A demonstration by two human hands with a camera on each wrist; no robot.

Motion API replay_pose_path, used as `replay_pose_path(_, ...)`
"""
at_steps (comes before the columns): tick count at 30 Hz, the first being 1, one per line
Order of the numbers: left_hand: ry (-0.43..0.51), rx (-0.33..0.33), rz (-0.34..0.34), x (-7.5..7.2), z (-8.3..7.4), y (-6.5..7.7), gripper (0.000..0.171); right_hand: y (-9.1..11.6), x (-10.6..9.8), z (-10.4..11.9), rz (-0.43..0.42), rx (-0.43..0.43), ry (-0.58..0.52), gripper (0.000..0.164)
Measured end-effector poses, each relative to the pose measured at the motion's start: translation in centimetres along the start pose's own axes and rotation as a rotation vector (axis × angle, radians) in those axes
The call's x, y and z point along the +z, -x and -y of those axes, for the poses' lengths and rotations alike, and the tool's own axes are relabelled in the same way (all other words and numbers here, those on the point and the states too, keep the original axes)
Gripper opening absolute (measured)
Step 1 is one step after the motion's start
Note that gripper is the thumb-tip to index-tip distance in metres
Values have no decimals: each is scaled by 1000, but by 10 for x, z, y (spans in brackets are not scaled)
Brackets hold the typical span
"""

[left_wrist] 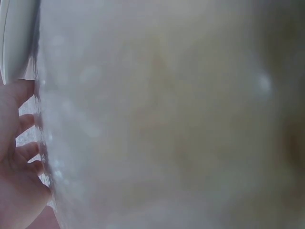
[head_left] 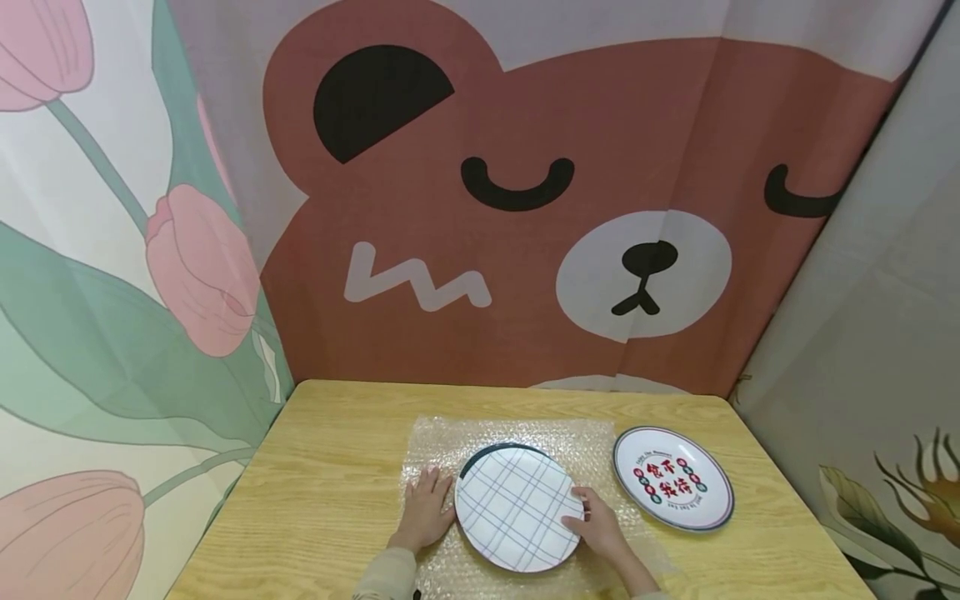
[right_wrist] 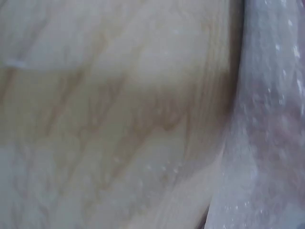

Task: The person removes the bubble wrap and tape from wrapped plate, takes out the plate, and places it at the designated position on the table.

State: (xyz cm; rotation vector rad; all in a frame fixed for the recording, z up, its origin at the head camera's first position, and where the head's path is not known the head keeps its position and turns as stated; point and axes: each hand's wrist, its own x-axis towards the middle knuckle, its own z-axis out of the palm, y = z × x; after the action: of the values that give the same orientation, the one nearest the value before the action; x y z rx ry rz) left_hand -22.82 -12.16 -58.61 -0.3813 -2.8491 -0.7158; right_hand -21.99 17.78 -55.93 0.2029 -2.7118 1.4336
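Note:
A white plate (head_left: 517, 510) with a blue grid pattern sits over a sheet of bubble wrap (head_left: 442, 433). A dark rim shows along its upper left edge. My right hand (head_left: 598, 523) pinches the plate's right rim, thumb on the top face and fingers at the edge. On the bubble wrap left of the plate, my left hand (head_left: 427, 510) lies with fingers extended, its thumb side close to the rim. In the left wrist view, the left hand (left_wrist: 16, 152) shows at the bubble wrap's edge, below part of a pale plate (left_wrist: 19, 40). The right hand is outside the right wrist view.
Right of the bubble wrap stands a second white plate (head_left: 673, 479) with red characters and a dark blue rim. Everything rests on a wooden table (head_left: 315, 467). A bear-print curtain (head_left: 510, 275) hangs behind its far edge, with patterned cloths on both sides.

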Motion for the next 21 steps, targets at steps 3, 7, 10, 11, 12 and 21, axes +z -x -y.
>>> replay_pose_path(3, -14, 13, -7, 0, 1, 0, 46, 0, -4, 1, 3, -8, 13, 40)
replay_pose_path(7, -21, 25, -19, 0, 1, 1, 46, -1, -7, -1, 10, 8, 10, 37)
replay_pose_path(10, -14, 24, -19, 1, 2, 0, 46, -2, -8, -2, 17, 18, -7, 36)
replay_pose_path(11, -12, 20, -16, 1, 2, 0, 46, -2, -8, -2, 20, 22, -18, 35)
replay_pose_path(12, -10, 17, -13, 2, 2, 0, 46, -2, -9, -2, 23, 25, -28, 35)
replay_pose_path(21, 1, -2, 4, 3, 2, 0, 46, -1, -9, -3, 15, 63, -92, 35)
